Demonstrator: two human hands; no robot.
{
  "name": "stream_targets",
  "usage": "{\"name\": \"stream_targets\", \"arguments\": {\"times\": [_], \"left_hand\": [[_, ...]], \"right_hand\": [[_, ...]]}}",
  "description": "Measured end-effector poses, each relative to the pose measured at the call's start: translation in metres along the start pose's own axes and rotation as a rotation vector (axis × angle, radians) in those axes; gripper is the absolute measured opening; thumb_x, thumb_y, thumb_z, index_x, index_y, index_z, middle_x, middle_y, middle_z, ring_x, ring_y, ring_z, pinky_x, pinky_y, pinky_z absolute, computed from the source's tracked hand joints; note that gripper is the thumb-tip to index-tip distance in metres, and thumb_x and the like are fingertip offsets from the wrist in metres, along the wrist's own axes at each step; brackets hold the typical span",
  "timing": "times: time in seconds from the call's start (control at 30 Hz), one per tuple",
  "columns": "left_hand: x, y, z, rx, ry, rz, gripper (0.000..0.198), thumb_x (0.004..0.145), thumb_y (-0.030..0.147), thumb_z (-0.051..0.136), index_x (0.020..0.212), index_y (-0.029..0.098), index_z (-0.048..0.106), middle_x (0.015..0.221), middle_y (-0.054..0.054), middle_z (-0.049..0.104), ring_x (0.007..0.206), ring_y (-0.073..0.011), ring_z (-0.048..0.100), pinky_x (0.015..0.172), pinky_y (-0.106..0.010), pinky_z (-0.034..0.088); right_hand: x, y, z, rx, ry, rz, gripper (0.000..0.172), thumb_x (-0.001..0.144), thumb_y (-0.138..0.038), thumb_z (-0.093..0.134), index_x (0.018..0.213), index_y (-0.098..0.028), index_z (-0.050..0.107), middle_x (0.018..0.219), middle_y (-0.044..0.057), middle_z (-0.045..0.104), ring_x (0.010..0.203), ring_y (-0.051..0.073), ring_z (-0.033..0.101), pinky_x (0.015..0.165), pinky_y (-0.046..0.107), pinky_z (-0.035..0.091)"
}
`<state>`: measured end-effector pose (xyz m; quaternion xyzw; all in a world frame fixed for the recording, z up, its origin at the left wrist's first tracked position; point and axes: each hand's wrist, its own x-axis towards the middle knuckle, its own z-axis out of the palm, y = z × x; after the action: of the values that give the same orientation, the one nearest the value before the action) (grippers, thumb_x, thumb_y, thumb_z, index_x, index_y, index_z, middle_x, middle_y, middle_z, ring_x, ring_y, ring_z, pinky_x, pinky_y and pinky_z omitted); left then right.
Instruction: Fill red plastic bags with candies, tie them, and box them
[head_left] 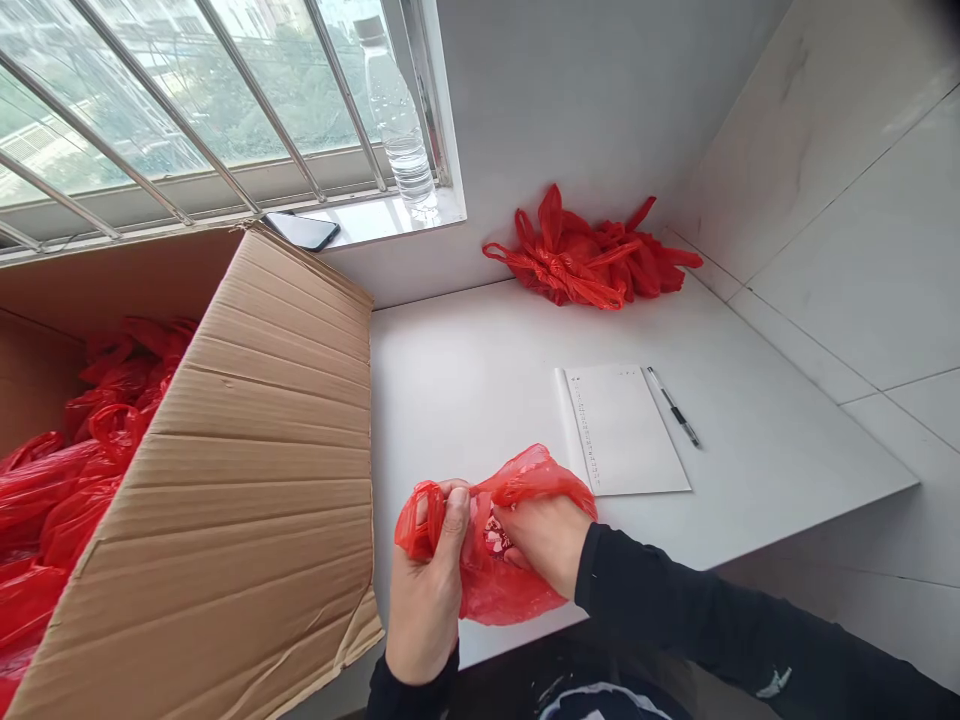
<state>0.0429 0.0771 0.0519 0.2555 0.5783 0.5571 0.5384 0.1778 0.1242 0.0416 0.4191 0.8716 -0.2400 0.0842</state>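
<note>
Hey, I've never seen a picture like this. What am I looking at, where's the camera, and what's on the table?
No machine here: one picture from a camera worn on a person's head, looking down at their own bare hands. The left hand and the right hand both grip a red plastic bag at the near edge of a white table. On it lie a notepad with a pen beside it and, at the back, a pile of red bags. Left stands an open cardboard box holding more red bags. A water bottle and a phone sit on the windowsill.
</note>
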Motion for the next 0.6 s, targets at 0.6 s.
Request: {"name": "stream_targets", "arguments": {"times": [0.6], "left_hand": [[-0.029, 0.027, -0.001, 0.271, 0.019, 0.063, 0.054, 0.077, 0.045, 0.081, 0.126, 0.029, 0.064, 0.120, -0.007, 0.070, 0.104, -0.0248, 0.070, 0.086, -0.031, 0.056]], "right_hand": [[-0.017, 0.010, 0.001, 0.071, 0.140, 0.075, 0.022, 0.099, -0.027, 0.051, 0.089, -0.018, 0.069, 0.087, 0.006, 0.073, 0.078, 0.024, 0.068, 0.065, 0.034, 0.043]]}}
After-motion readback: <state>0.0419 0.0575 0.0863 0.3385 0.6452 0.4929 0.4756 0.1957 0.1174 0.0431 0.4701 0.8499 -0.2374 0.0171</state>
